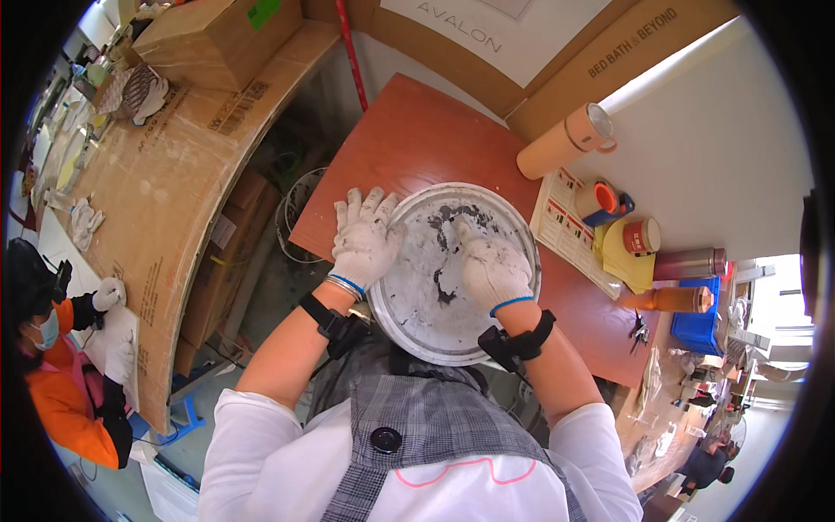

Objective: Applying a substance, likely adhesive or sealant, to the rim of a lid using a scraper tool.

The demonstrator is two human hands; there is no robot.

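A round, shallow, pale grey pan or lid [409,300] with a raised rim lies in front of me at the table's near edge. Its inside is smeared with whitish residue and dark grey patches. My left hand [364,237], in a soiled white knit glove, rests with fingers spread beside the left rim, its thumb at the rim. Over the right half of the round surface is my right hand [494,265], gloved likewise, its fingers curled downward against the surface. Anything inside that grip is hidden.
On the reddish-brown table [435,130] stand an orange tumbler [565,142], a red-lidded cup [598,202], a small jar [642,236] and bottles [683,300]. A blue bin [696,317] sits at right. A gloved co-worker [74,365] works at the cardboard-covered bench [200,165] on the left.
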